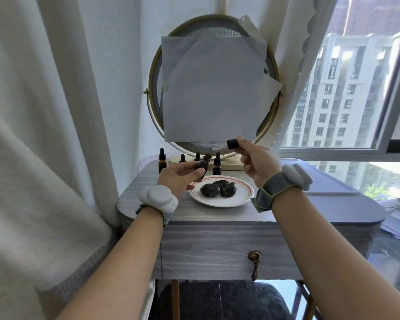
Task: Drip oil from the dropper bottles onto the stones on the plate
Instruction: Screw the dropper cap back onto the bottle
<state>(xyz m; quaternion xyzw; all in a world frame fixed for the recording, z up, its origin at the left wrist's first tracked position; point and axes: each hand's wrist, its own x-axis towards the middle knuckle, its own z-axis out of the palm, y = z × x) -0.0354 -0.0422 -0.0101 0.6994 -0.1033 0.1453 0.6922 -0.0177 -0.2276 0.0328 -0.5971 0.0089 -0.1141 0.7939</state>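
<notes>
Above the plate (pixel 245 197), at the back half of the grey table (pixel 217 215), both hands are raised and busy; the left hand (pixel 179 180) pinches the open bottle (pixel 203 164) between thumb and fingertips, upright with its mouth free, most likely so that nothing spills and the neck is easy to reach; the right hand (pixel 256 160) pinches the dropper (pixel 231 143) by its black cap, with the glass pipette lying almost level and its tip pointing left, above and to the right of the bottle's mouth and apart from it; whether the pipette carries oil is too faint to tell.

Just below the hands, three dark stones (pixel 218 188) lie touching one another near the middle of the plate, so a small swing of the dropper downward should bring its tip over them; tipping the pipette nose-down seems the next need, since held level it would hardly release a drop.

Behind the plate four capped bottles (pixel 162 160) stand in a loose row at the foot of the mirror (pixel 153 72), near at hand for later turns; a sheet of paper (pixel 213 88) covers the mirror's glass.
</notes>
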